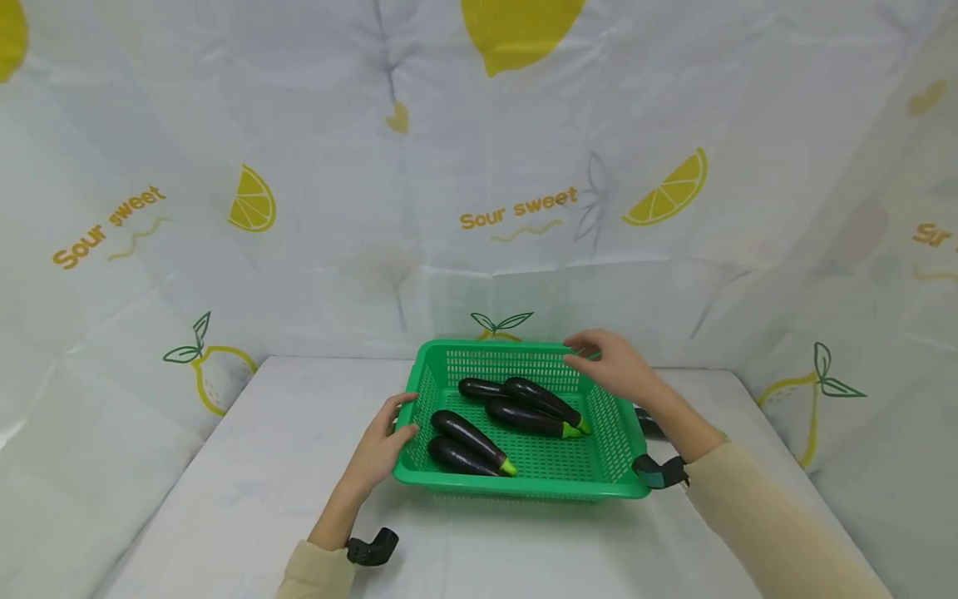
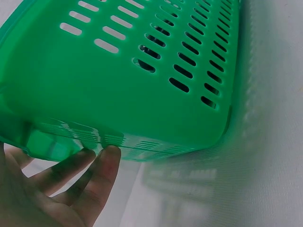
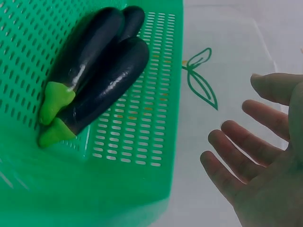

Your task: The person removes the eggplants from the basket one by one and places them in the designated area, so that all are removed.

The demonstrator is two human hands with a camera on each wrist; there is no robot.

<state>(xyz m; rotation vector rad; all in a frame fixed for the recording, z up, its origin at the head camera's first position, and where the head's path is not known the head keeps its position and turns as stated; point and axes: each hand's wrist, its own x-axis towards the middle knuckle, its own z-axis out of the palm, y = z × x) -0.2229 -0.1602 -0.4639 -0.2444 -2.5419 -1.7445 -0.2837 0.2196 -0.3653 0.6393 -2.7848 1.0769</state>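
A green plastic basket [image 1: 524, 491] with slotted walls holds several dark purple eggplants [image 1: 464, 437] with green stem ends. My left hand [image 1: 382, 441] grips the basket's left rim, its thumb at the rim and its fingers [image 2: 102, 177] against the outer side. Over the back right corner, my right hand [image 1: 609, 366] holds nothing, its fingers spread and slightly bent. In the right wrist view that hand [image 3: 260, 142] appears apart from the basket wall, with three eggplants [image 3: 104, 90] lying together inside.
A dark, glossy thing [image 1: 649, 424] lies outside the basket on the right, partly hidden by the basket and right forearm. The white table [image 1: 247, 482] extends on both sides. Behind it hangs a white lemon-print sheet [image 1: 337, 274], close to the basket's back edge.
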